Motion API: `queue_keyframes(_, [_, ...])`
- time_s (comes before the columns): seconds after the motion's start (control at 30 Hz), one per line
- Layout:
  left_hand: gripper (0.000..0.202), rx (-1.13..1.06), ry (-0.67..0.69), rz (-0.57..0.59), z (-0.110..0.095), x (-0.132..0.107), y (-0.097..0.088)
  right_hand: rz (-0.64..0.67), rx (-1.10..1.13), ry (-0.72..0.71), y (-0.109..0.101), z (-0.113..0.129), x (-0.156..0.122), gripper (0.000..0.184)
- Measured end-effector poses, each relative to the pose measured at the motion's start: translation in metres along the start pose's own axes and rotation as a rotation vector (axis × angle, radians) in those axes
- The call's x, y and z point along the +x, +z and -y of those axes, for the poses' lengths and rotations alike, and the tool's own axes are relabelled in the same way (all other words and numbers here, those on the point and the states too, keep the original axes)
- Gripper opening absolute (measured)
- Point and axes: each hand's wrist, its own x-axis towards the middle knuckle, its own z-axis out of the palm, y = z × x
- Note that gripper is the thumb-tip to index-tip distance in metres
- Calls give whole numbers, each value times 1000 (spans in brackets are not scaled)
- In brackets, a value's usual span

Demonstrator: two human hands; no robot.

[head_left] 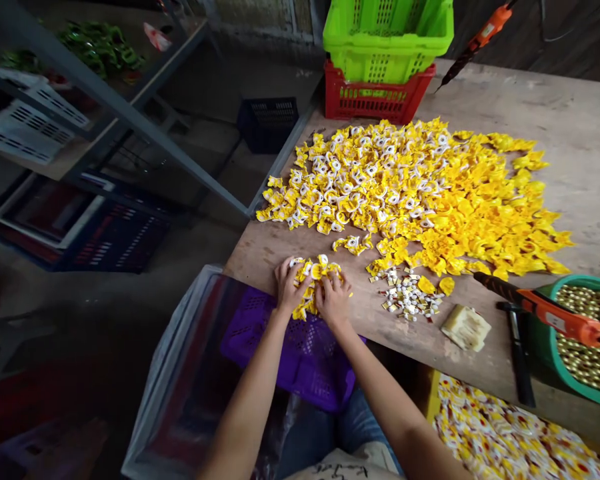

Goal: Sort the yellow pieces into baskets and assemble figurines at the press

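Left hand (289,288) and right hand (333,299) grasp yellow-and-white pieces (305,307) at the table (255,253) edge, by a purple basket (313,381); black script (347,471) on the shirt (375,460) and the nearer screwdriver's (543,312) white label (555,322) are unreadable.

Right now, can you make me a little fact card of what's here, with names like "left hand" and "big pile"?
left hand: touching yellow-and-white pieces
right hand: on the same bunch, beside the left hand
near the hands: purple basket, at the table edge
big pile: yellow pieces, many showing white, spread on the table
crates: green crate stacked on red crate
little bits: small white bits near a pale block
tub: green tub holding shiny gold beads
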Motion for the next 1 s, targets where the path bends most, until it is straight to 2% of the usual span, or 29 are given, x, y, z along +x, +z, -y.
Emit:
queue_keyframes(0.07, [45,-40,-17,-53,1,-33,-9,-12,48,-10,11,3,-32,25])
queue_keyframes(0.2, [43,-86,-57,-170,10,-113,-23,-52,144,-65,37,8,-114,28])
queue_keyframes(0.27, [39,-59,-104,-207,17,-151,-23,-21,172,-105,49,7,-149,28])
queue_keyframes(0.33, [32,-35,-176,-209,26,-182,-17,68,181,-146,59,2,-174,29])
queue_keyframes(0.4, [28,-42,-266,-174,34,-206,-7,218,168,-181,65,-4,-187,31])
queue_keyframes(0.5, [28,-96,-374,-82,40,-229,10,435,99,-192,66,-12,-192,39])
queue_keyframes(0.57, [27,-116,-402,-53,40,-236,16,501,76,-202,59,-13,-187,40])
queue_keyframes(0.63, [26,-109,-411,-80,37,-232,16,535,115,-251,43,-11,-168,34])
queue_keyframes(0.7, [26,-78,-398,-177,30,-206,10,527,191,-322,18,-7,-128,28])
queue_keyframes(0.77, [27,-27,-338,-326,21,-152,-1,403,238,-369,-12,-3,-64,25])
queue_keyframes(0.83, [34,5,-207,-411,13,-73,-14,173,166,-348,-40,-1,19,26])
queue_keyframes(0.87, [39,14,-131,-404,10,-27,-20,71,94,-315,-50,-1,63,29])
queue_keyframes(0.93, [50,43,-33,-309,11,65,-29,-37,-53,-202,-61,-3,142,41])
queue_keyframes(1.0, [62,107,-43,-201,18,146,-35,-52,-144,-89,-60,-8,199,53])
